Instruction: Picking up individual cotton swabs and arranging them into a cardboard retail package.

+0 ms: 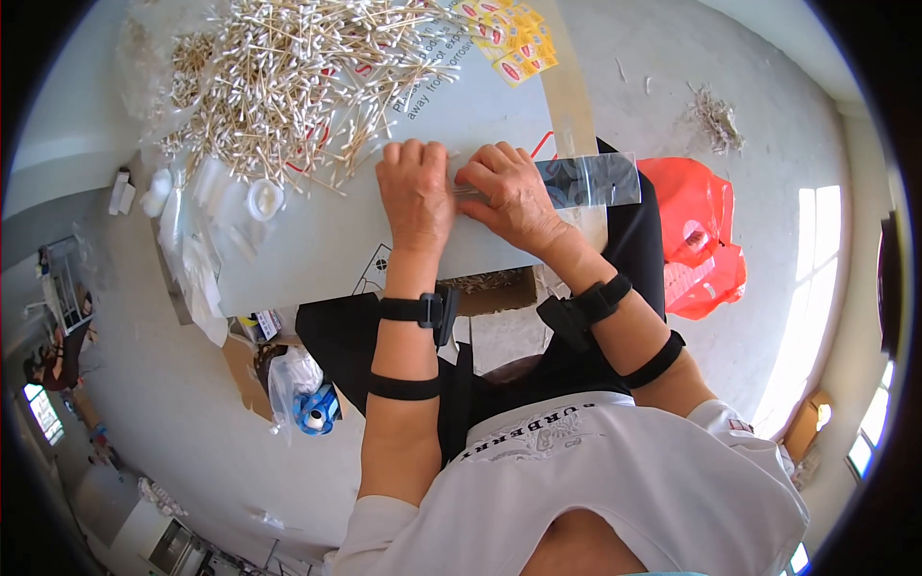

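My left hand (pixel 416 197) and my right hand (pixel 511 200) are close together over the grey tabletop sheet, fingers curled and closed. A few thin pale sticks, seemingly cotton swabs (pixel 466 191), show in the narrow gap between them; the fingers hide most of these. A clear, flat plastic bag (pixel 605 180) sticks out beyond my right hand and over the table's right edge. Whether that hand touches the bag I cannot tell. A big loose heap of cotton swabs (pixel 279 86) with wooden sticks spreads past my left hand.
Yellow-and-red printed packets (pixel 523 62) lie at the far right of the table (pixel 480 115). Clear plastic bags and a small white round tub (pixel 265 200) are at left. A red plastic bag (pixel 691 240) rests on the floor. Below the near edge sits an open cardboard box (pixel 499 293).
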Motion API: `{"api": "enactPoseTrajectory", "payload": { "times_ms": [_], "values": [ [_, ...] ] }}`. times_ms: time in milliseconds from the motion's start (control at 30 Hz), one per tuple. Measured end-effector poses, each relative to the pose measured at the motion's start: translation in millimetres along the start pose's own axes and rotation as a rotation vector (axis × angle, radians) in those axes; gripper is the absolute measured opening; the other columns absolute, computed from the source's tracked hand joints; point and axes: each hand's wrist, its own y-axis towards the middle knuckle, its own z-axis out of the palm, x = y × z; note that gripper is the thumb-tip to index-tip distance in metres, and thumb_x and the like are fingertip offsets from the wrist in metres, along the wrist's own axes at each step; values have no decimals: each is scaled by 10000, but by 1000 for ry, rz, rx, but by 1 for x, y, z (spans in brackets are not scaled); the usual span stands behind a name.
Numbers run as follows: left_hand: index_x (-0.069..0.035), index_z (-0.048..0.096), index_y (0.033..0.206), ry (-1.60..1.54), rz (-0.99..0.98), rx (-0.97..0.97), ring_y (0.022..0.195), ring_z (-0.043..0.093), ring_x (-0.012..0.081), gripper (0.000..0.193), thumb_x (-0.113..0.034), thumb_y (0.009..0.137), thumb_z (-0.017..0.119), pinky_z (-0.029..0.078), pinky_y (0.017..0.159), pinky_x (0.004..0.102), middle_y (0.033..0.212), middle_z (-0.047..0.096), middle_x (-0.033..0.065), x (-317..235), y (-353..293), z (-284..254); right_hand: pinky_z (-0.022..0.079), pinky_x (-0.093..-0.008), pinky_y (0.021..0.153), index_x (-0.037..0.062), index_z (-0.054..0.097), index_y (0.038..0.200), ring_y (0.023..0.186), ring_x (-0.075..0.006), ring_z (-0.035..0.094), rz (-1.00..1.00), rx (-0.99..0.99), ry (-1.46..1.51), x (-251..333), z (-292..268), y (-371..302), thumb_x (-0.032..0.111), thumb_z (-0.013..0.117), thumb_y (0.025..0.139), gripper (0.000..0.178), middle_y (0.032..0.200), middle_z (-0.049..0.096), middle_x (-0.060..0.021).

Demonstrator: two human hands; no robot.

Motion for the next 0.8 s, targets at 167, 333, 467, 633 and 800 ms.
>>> {"api": "enactPoseTrajectory", "payload": {
  "times_ms": [167,333,467,633,800],
  "values": [
    [-73,624,912,-196,-20,-130,942,537,297,200,30,742,649,429,816,415,915,595,61,7,-18,-15,438,-400,832,105,626,925,949,-275,546,6,2,69,-8,-2,-2,148,791,656,319,930,560,-51],
    [-89,637,868,108,-242,-253,937,521,305,190,30,723,665,430,814,419,924,574,51,50,-20,-31,457,-408,869,83,630,991,1004,-291,547,-18,-66,61,0,3,20,122,803,625,407,1003,561,-78],
    [-89,624,838,125,-159,-136,923,519,296,174,27,717,670,426,786,422,897,561,51,44,-8,-25,466,-409,884,69,627,1048,1033,-313,544,-27,45,150,-1,4,19,96,813,600,486,1080,564,-101],
    [-83,607,803,-74,-54,-23,895,530,289,145,6,715,682,418,749,419,865,562,64,6,-1,-11,481,-419,892,41,617,1089,1067,-334,543,114,-60,225,-4,-4,-6,80,808,593,533,1115,564,-124],
    [-70,650,897,-203,-231,-173,928,532,315,212,33,713,668,431,870,449,913,593,75,20,-12,-15,496,-414,851,44,616,1105,1029,-335,564,115,-96,216,-2,-5,-2,99,793,634,506,1085,567,-131]
  ]
}}
